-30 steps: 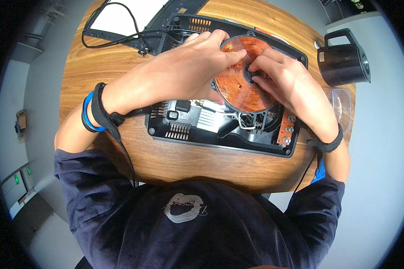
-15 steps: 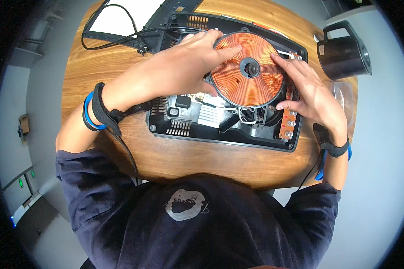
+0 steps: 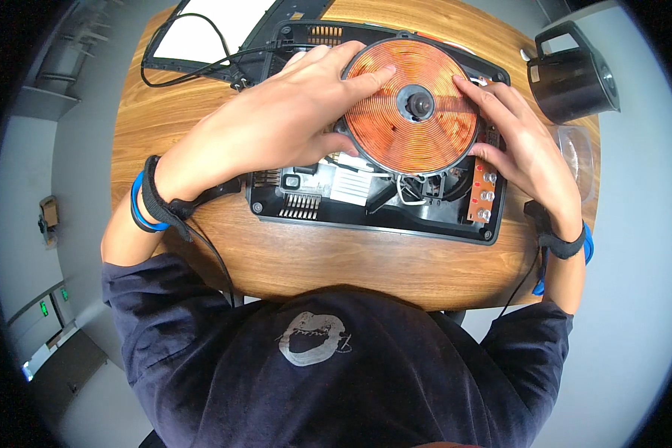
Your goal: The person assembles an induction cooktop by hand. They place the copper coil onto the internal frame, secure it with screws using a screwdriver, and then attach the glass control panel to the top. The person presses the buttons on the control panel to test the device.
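Observation:
A round copper induction coil (image 3: pixel 411 138) with a dark hub (image 3: pixel 419 104) at its centre is held between my hands over an open black cooktop housing (image 3: pixel 425 228). My left hand (image 3: pixel 306 108) grips the coil's left side, one finger on the windings and the thumb low at the rim. On the right edge, my right hand (image 3: pixel 519 138) has its fingertips on top and its thumb against the lower rim. Below the coil, a silver finned heat sink (image 3: pixel 350 187) and white wires (image 3: pixel 411 198) show. An orange circuit strip (image 3: pixel 483 196) lies at the housing's right. The coil's underside is hidden.
A black jug (image 3: pixel 573 78) stands at the far right of the wooden table (image 3: pixel 336 261), near a clear plastic container (image 3: pixel 576 160). At the far left lie a black-framed white panel (image 3: pixel 216 33) and a looped black cable (image 3: pixel 145 56). Thin cables trail from both wrist straps.
The coil appears larger and slightly higher in the picture, still between both hands. The view has shifted a little, so the housing sits somewhat higher and further right.

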`<state>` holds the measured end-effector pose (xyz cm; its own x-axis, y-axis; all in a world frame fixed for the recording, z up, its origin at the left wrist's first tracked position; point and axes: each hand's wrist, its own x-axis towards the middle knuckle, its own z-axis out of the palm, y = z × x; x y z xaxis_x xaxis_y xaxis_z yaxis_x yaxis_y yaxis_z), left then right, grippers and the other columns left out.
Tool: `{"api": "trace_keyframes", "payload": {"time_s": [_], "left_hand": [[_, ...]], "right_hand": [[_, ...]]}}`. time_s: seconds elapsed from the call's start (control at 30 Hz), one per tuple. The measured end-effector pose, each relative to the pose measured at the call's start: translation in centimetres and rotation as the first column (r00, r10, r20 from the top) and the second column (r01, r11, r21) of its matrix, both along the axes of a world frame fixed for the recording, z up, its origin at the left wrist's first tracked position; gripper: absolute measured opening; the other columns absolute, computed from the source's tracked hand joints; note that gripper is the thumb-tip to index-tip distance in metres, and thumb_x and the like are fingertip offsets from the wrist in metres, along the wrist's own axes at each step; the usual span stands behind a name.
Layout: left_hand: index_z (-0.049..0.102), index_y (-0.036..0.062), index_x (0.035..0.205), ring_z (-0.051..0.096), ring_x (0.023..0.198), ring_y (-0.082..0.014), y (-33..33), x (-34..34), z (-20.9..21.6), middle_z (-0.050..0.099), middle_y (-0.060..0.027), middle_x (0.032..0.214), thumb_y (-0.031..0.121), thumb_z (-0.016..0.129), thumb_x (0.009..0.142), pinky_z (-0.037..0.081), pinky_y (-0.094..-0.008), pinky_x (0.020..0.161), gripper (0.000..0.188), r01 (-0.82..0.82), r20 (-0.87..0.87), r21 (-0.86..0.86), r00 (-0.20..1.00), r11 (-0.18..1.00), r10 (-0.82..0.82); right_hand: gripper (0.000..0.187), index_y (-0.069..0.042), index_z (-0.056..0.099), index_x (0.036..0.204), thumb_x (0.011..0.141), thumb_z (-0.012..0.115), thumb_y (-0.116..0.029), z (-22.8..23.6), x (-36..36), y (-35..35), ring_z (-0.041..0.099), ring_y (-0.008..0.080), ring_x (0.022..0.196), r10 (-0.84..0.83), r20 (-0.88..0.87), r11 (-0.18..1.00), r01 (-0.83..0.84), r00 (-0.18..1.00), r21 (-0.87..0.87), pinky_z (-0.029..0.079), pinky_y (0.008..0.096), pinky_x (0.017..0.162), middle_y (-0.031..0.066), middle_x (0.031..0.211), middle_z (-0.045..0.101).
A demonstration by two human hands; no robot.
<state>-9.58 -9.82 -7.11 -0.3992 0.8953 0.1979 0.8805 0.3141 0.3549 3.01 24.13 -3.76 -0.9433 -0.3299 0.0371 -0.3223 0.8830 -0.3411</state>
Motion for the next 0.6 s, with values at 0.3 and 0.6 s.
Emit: {"api": "trace_keyframes", "payload": {"time_s": [0.3, 0.6], "left_hand": [[0.054, 0.0190, 0.174, 0.057, 0.154, -0.0457, -2.2, 0.7, 2.2, 0.051, -0.0266, 0.171, 0.011, 0.099, 0.082, 0.050, -0.0488, 0.128, 0.102, -0.022, 0.176, 0.006, 0.984, 1.000, 0.021], [0.050, 0.0110, 0.175, 0.068, 0.136, -0.0366, -2.2, 1.2, 3.7, 0.065, -0.0249, 0.143, 0.028, 0.103, 0.088, 0.058, -0.0422, 0.112, 0.103, -0.223, 0.435, -0.008, 0.877, 0.975, 0.204]], "right_hand": [[0.096, -0.016, 0.048, 0.177, 0.090, 0.090, -0.011, -0.2, 0.6, -0.9, 0.064, 0.0429, 0.119, 0.058, 0.061, 0.992, -0.051, 0.996, -0.114, 0.055, 0.0497, 0.104, 0.0168, 0.130, 0.061], [0.105, -0.013, 0.050, 0.176, 0.081, 0.092, -0.003, -0.3, 0.9, -3.1, 0.063, 0.0384, 0.120, 0.054, 0.141, 0.984, -0.028, 0.989, -0.177, 0.054, 0.0508, 0.109, 0.0155, 0.132, 0.062]]}}
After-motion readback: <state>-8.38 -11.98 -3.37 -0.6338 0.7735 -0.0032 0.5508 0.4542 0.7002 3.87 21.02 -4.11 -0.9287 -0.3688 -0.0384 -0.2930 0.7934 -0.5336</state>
